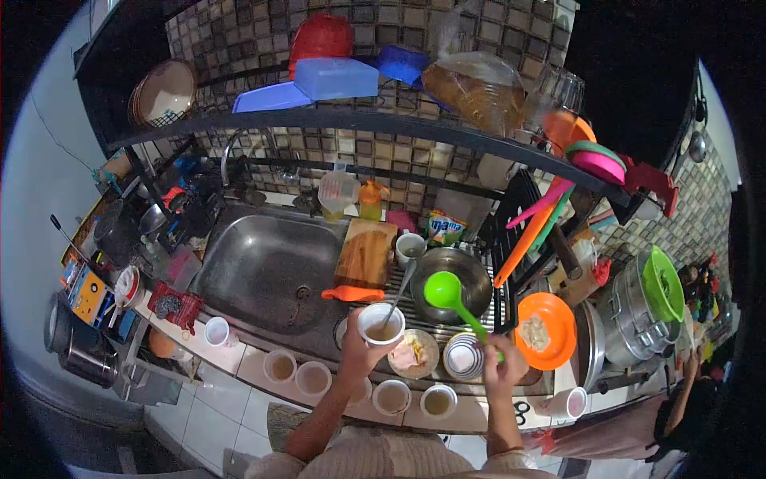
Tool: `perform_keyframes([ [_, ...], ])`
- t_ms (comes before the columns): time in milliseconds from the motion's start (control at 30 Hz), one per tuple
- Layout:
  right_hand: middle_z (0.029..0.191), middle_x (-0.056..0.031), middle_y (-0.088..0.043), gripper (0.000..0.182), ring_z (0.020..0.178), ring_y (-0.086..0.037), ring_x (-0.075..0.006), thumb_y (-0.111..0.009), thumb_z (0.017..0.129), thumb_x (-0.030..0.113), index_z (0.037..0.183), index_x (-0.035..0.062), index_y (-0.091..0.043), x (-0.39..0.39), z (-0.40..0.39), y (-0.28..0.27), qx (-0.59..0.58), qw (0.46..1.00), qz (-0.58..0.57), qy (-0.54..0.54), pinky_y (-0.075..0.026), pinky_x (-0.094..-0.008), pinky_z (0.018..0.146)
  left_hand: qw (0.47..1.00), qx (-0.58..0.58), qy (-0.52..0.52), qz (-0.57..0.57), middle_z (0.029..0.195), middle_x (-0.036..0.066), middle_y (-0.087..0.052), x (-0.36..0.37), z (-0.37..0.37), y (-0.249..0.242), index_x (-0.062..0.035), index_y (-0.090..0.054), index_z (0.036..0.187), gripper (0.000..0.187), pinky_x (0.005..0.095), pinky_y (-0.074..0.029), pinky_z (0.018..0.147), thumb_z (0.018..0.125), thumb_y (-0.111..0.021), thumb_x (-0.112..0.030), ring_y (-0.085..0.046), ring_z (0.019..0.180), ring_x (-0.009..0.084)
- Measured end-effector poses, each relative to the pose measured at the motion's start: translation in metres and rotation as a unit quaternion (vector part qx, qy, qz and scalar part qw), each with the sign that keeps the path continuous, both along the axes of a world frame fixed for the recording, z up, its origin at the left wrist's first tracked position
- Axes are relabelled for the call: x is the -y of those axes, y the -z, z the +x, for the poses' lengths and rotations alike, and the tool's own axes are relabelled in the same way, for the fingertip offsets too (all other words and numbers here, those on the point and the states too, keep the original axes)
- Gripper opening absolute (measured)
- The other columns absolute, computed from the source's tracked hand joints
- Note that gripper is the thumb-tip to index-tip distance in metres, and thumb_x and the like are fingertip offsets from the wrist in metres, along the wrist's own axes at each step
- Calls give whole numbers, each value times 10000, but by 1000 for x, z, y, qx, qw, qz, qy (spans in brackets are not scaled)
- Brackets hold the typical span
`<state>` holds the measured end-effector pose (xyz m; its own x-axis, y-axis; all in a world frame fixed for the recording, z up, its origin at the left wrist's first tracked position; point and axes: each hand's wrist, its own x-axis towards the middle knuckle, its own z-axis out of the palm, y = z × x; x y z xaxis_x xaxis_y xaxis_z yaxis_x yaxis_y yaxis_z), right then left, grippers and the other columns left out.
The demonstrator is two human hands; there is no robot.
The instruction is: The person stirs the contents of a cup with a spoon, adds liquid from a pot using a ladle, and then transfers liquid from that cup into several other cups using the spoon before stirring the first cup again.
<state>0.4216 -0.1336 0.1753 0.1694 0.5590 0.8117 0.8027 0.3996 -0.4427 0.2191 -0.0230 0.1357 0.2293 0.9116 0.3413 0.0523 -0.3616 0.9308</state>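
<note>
A white cup (381, 322) with a metal spoon (399, 294) standing in it sits upright beside a green ladle (448, 294), bowl tipped over a steel pan (452, 271).

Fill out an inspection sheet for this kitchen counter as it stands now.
Surface: tiled counter around a steel sink.
Job's things: white cup with a spoon in it, green ladle over a metal bowl.
Clutter: filled cups along the front edge, orange plate, cutting board, striped bowl.
Grippers: left hand grips the cup; right hand grips the ladle handle.
Cables: nothing seen.
Surroundings: loaded shelf above, tiled wall, another person's arm at right.
</note>
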Motion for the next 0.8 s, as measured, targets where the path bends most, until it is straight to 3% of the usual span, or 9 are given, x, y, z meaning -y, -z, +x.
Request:
perform_keyframes([
  [67,717,-105,-619,104,609,-602,-180,-613,747,52,837,9,-581,-13,7,7,-67,991,-6,112,-461,-274,551,1000,-1,-8,-14,1008,105,-549,2,-6,-9,-40,-409,1069,599,316,-436,805,601,-777,-105,-550,929,194],
  [133,711,-112,-616,96,620,-606,-181,-585,781,69,852,4,-584,-33,18,18,-206,970,-90,89,-452,-281,542,996,-35,-50,-62,1034,93,-518,11,-14,-21,-33,-398,1090,644,324,-412,839,576,-784,-70,-520,954,187],
  [167,695,-110,-605,266,587,-594,-209,-588,793,108,1038,16,-541,-42,35,39,-168,973,-133,85,-435,-293,523,994,-25,-49,-93,1045,98,-508,12,-19,-22,-25,-378,1108,681,329,-412,845,569,-789,-83,-517,966,194],
  [300,768,-151,-581,671,590,-566,-254,-635,766,189,1307,31,-272,-41,41,47,-67,955,-256,132,-421,-327,532,995,27,-59,-80,1074,113,-481,24,-51,-10,-34,-332,1146,742,336,-419,860,561,-788,-68,-508,992,210],
  [333,958,-199,-538,628,780,-559,-289,-627,766,176,1284,17,-308,-34,33,38,-109,936,-297,151,-433,-353,661,994,25,-64,-81,1074,113,-481,28,-59,-13,-34,-332,1146,742,336,-419,860,561,-788,-68,-508,992,210],
  [400,1107,-216,-456,592,968,-482,-328,-608,774,150,1275,18,-321,-30,28,40,74,945,-198,248,-391,-377,813,991,-8,-127,-41,1095,102,-447,32,-74,-21,-41,-343,1147,782,340,-412,869,527,-818,-96,-498,991,216],
  [500,1149,-209,-418,522,1072,-401,-347,-596,774,127,1231,10,-371,-23,3,21,35,946,-208,244,-331,-394,906,989,74,-120,-45,1129,104,-419,38,-96,-29,-45,-309,1191,870,340,-410,879,500,-833,-101,-484,1020,219],
  [700,1035,-107,-481,331,768,-496,-146,-554,766,51,1088,4,-498,-22,-91,-27,-139,960,-240,-29,-420,-260,696,981,111,-138,-74,1138,90,-419,60,-147,-42,-44,-325,1188,904,336,-414,891,458,-854,-117,-477,1043,210],
  [800,985,-104,-465,348,720,-509,-148,-593,766,86,1104,49,-520,-22,-141,-35,-127,924,-309,-186,-433,-268,641,975,102,-162,-115,1123,92,-437,74,-175,-43,-52,-351,1170,894,336,-434,865,443,-863,-142,-498,1018,203],
])
